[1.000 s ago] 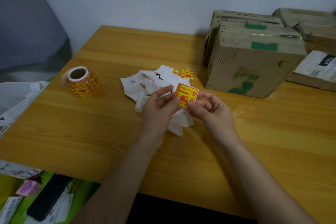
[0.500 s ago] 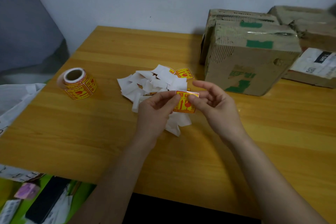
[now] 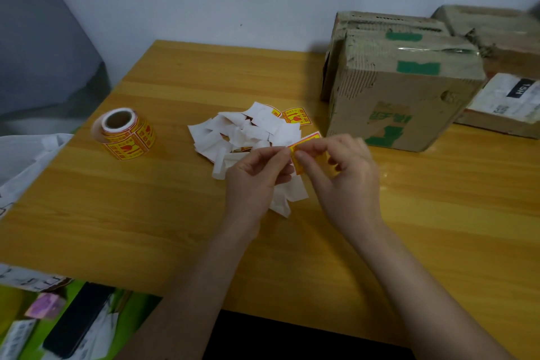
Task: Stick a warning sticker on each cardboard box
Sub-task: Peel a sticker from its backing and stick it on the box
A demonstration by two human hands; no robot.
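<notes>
A yellow-and-red warning sticker [image 3: 304, 145] is pinched between both hands, just above the tabletop [image 3: 146, 213] near centre frame. The grip of the left hand [image 3: 257, 177] is narrow: thumb and forefinger tips are closed on the sticker's left edge, w/ a strip of white backing seen below it. The grip of the right hand [image 3: 347, 175] is also closed on the sticker, thumb and forefinger curled round its lower right part; the other fingers are loosely bent. The sticker is tilted, its upper corner pointed toward 1 o'clock. Whether it is fully off the backing cannot be told.

Directly under and behind the hands, at approx. 11 o'clock, a heap of white backing scraps [image 3: 248, 137] is spread on the tabletop. At the heap's far edge, 12 o'clock from the hands, a loose sticker [image 3: 296, 116] is lying face up, partly tucked under a scrap.

At 2 o'clock from the hands, near but not touched, a worn cardboard box [image 3: 403, 88] w/ green tape and green print is standing. Behind it, a second box [image 3: 493, 35] is seen at the right edge, and a flat parcel [image 3: 505, 108] w/ a white label is lying just beside the first box, at 3 o'clock of it.

Well apart at 9 o'clock, a sticker roll [image 3: 125, 133] is lying on its side.
</notes>
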